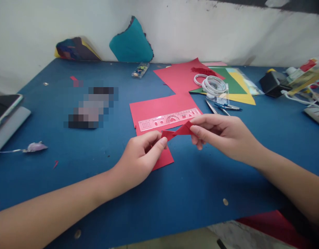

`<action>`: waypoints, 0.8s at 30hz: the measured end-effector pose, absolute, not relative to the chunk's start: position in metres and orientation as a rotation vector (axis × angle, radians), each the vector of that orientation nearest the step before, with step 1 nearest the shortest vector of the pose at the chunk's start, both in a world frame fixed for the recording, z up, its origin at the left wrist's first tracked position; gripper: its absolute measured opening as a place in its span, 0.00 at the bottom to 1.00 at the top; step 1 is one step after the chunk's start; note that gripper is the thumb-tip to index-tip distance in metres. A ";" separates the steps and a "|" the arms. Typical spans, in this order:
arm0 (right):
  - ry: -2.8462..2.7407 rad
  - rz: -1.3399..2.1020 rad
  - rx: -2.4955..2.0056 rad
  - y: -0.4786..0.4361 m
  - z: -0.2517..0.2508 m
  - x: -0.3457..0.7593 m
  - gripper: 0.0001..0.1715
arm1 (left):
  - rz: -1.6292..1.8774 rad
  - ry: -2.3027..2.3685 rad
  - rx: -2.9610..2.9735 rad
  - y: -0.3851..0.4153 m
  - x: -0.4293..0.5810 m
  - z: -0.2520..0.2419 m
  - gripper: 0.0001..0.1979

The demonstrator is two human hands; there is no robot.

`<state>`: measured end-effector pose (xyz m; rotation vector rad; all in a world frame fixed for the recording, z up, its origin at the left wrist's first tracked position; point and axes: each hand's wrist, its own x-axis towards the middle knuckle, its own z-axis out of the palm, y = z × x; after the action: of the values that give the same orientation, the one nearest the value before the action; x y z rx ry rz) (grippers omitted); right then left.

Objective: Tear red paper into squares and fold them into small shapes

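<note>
A small folded strip of red paper [184,129] is stretched between my two hands, with a crease or twist near its middle. My left hand [146,152] pinches its left end between thumb and fingers. The right end is pinched by my right hand [219,133], whose lower fingers curl beneath. Behind the strip, a clear stencil ruler [169,119] lies on a red sheet [159,107]. Another piece of red paper [164,159] lies below and partly behind my left hand.
White tape rolls [213,85], scissors [211,106] and a blue pen-like tool [229,107] sit back right on coloured sheets and the blue table [195,193]. A pixelated object [91,107] is left; a black box [273,83] stands at right.
</note>
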<state>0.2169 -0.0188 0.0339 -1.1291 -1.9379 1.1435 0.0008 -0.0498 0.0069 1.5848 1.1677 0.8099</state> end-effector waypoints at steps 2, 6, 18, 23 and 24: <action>-1.957 1.077 -1.129 -0.022 0.033 0.215 0.09 | 0.795 1.164 1.607 -0.051 0.001 0.006 0.16; -2.041 0.868 -1.118 -0.026 0.029 0.212 0.06 | 0.802 1.145 1.629 -0.052 0.000 0.004 0.16; -2.120 0.770 -1.055 -0.026 0.023 0.211 0.06 | 0.789 1.090 1.747 -0.051 -0.001 0.003 0.16; -2.147 0.761 -1.034 -0.028 0.023 0.210 0.06 | 0.823 1.100 1.876 -0.052 0.001 0.003 0.15; -2.160 0.735 -1.020 -0.028 0.023 0.210 0.06 | 0.841 1.104 1.921 -0.052 0.001 0.002 0.14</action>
<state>0.2103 -0.0275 0.0229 -1.0203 -2.1599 0.7350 0.0012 -0.0520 0.0023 1.9209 1.1038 0.8413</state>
